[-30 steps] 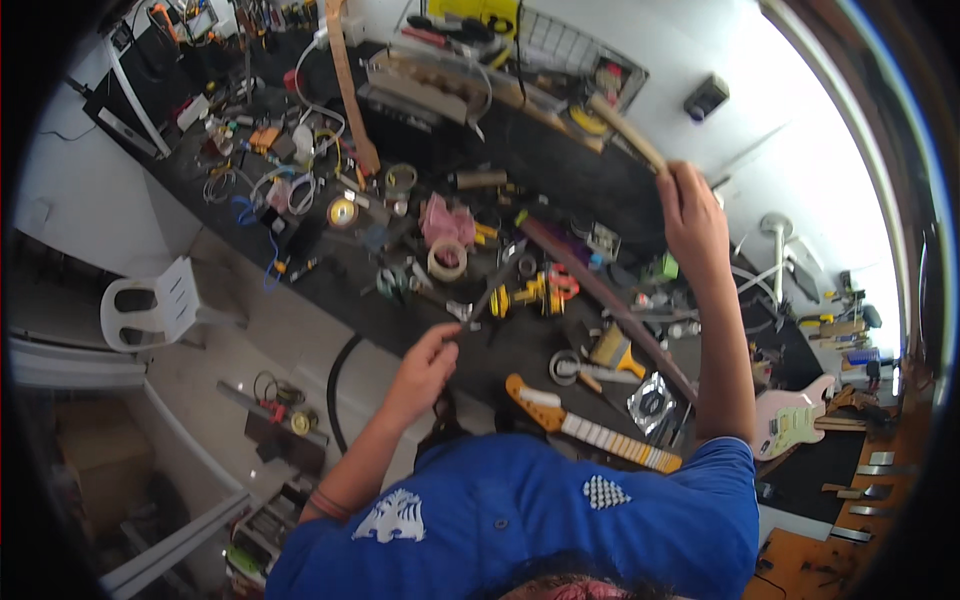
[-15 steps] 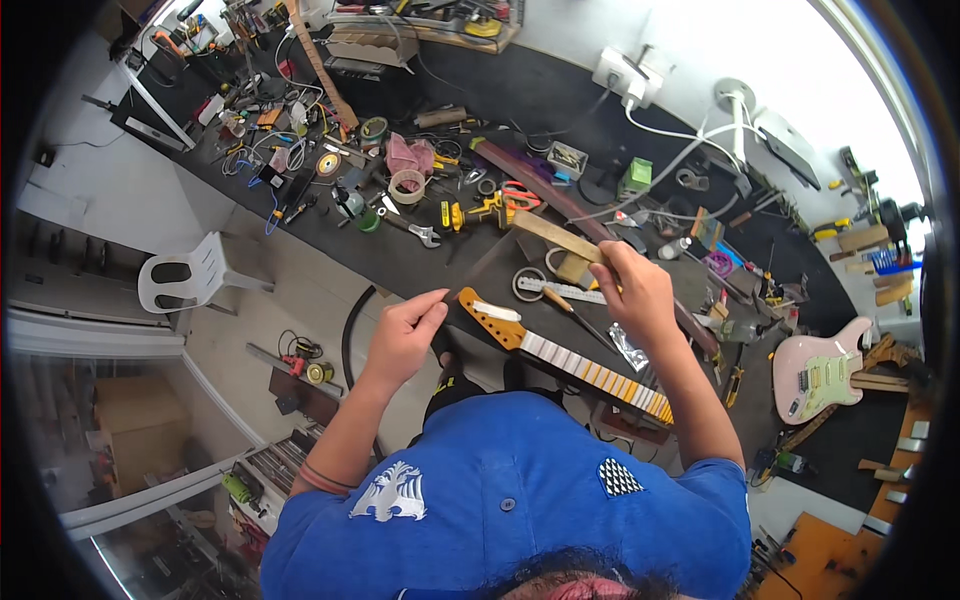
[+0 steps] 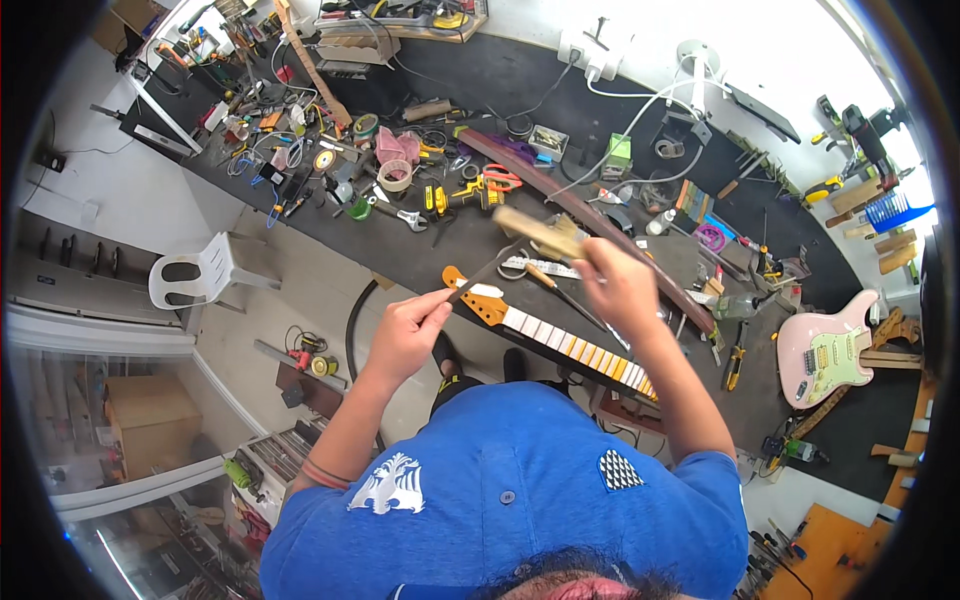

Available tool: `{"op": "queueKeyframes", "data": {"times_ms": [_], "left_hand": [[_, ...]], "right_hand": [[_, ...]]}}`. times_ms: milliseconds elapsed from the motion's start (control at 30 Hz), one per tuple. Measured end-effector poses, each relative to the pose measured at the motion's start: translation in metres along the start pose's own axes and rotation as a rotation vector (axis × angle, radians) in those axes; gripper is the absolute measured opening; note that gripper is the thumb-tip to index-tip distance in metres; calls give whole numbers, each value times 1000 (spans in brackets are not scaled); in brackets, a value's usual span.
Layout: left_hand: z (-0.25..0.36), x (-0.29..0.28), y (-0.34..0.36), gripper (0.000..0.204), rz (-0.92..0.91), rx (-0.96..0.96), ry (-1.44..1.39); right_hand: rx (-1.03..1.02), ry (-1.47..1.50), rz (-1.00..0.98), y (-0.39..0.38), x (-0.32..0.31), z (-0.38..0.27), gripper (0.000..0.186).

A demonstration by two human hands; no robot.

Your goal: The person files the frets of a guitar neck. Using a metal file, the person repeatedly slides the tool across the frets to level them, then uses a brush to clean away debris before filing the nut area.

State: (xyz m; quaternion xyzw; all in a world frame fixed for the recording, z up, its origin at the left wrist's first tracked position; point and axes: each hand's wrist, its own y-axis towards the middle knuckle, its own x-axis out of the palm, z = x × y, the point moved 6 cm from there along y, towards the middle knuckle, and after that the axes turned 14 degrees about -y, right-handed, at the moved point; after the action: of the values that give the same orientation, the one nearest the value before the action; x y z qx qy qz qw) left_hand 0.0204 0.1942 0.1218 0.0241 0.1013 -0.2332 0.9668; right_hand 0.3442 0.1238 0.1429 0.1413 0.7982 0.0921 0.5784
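Block (image 3: 540, 233) blurred in right grip (image 3: 622, 288), strip (image 3: 487, 270) partly hidden

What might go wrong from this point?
The left hand holds a dark strip near the headstock of a guitar neck; a slip might scratch it. The right hand holds a wooden piece near a wooden-handled tool on the crowded bench; it might knock that tool.

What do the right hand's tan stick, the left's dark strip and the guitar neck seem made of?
Tan stick: probably bare wood, from its matte, yellowish-brown look, though blurred. Dark strip: perhaps dull metal, being thin, straight and grey; hard to tell. Guitar neck: likely varnished wood, judging by its amber headstock.
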Motion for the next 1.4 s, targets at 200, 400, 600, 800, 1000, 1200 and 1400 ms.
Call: {"op": "queueKeyframes", "data": {"times_ms": [200,400,600,800,1000,1200,1400], "left_hand": [[7,-2,-9,30,37,19,-16],[6,19,-10,29,4,-23,59],[7,17,-13,29,8,0,46],[15,26,-10,29,10,25,59],[10,35,-19,29,15,-27,80],[11,19,-27,29,97,-108,12],[12,32,-32,29,28,-73,91]], "right_hand": [[9,101,45,-7,4,17,25],[-114,131,0,-14,9,-14,25],[-5,93,-16,-26,8,18,24],[-104,91,-3,-37,27,-12,25],[-176,87,0,-41,23,-34,24],[-25,91,26,-45,22,3,25],[-161,145,68,-40,28,-44,23]]}}
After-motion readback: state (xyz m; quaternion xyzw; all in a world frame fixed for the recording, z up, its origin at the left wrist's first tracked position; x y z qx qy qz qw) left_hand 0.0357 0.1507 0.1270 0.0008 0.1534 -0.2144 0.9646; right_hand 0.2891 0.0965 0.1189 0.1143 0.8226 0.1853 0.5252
